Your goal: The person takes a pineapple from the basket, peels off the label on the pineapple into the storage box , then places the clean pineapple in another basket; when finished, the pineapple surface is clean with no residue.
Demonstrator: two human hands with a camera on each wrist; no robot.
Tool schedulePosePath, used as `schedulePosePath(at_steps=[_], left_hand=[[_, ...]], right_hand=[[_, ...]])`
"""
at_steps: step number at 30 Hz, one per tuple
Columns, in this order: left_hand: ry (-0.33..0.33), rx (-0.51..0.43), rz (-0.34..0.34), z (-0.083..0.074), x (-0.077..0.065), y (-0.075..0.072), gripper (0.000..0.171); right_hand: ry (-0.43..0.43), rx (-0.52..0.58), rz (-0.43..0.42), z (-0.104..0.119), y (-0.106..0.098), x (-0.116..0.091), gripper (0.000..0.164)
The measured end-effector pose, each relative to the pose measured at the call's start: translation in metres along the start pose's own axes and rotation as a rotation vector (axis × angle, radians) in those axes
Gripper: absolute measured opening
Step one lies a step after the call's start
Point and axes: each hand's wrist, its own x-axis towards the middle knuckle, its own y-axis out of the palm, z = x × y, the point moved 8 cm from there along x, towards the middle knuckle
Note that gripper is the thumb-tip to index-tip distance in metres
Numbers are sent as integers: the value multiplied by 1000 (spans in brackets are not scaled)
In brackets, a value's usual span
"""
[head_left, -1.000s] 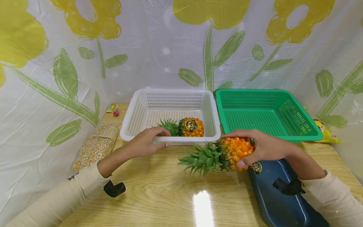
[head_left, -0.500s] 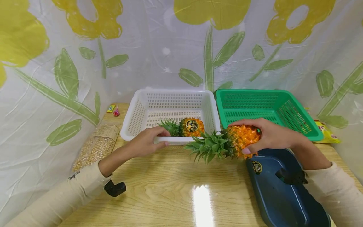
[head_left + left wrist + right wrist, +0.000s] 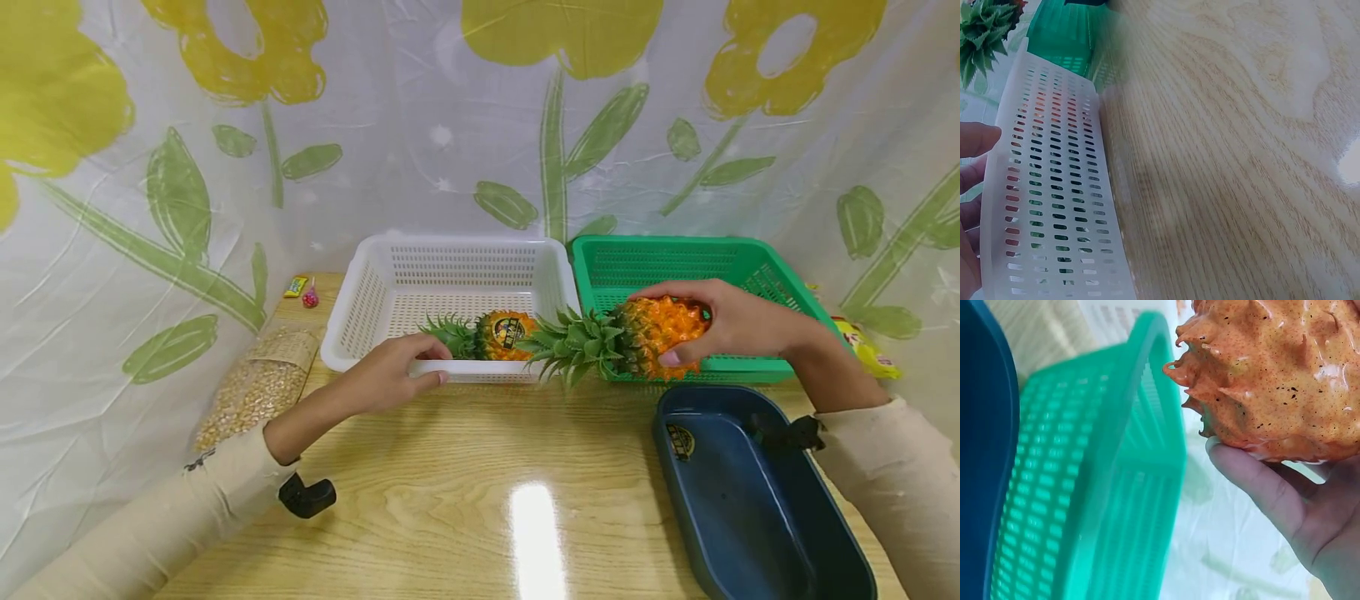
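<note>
Right hand around orange pineapple, leafy crown to the left.

A basket at the left hand holds a pineapple; by the right hand, a second basket stands behind a tray.

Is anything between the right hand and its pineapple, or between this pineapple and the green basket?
Nothing visible separates the right hand from the pineapple it grips, or this pineapple from the green basket; the front rim may catch it.
</note>
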Motion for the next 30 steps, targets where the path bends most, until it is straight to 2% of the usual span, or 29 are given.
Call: schedulePosePath(at_steps=[7, 13, 21, 30], left_hand=[[10, 4, -15, -1, 0, 0, 20], [17, 7, -25, 0, 1, 0, 19], [13, 21, -31, 0, -1, -2, 20], [28, 35, -32, -2, -1, -2, 21]], right_hand=[[22, -92, -53, -14, -26, -5, 70], [26, -107, -76, -25, -46, -9, 68], [161, -148, -106, -50, -69, -13, 69], [262, -228, -114, -73, -87, -21, 72]])
